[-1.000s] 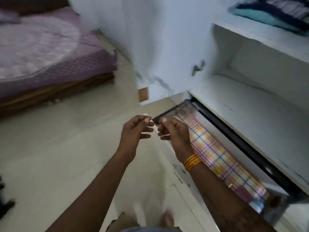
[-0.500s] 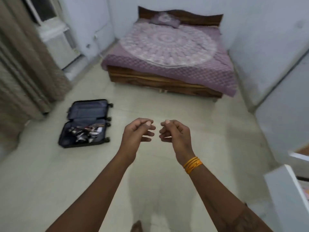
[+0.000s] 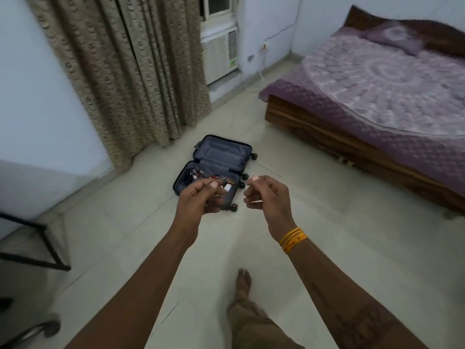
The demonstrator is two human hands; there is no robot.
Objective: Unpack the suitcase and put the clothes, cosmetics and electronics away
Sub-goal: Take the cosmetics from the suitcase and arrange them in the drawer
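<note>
1. My left hand (image 3: 201,197) covers the near corner of the suitcase (image 3: 214,170), so part of its contents is hidden. What I can see in there is a jumble of small things (image 3: 201,175), too small and blurred to name, save for one white piece (image 3: 227,188).
2. A black frame (image 3: 37,248) left of the suitcase is cut off by the picture's edge, and I cannot tell what it belongs to.
3. Half a second ago the suitcase lay far to my left with the bed (image 3: 377,96) straight ahead. Now the suitcase is dead centre just beyond my hands, the bed lies to its right, and a curtain (image 3: 120,71) and a window unit (image 3: 219,54) have come into view behind it.
4. The suitcase lies open flat on the floor (image 3: 327,222): the far half holds nothing I can see, the near half holds the jumble.
5. Both hands are empty, fingers loosely curled. My right hand (image 3: 269,200), bangles (image 3: 293,239) at the wrist, hangs just right of the suitcase, apart from the left.
</note>
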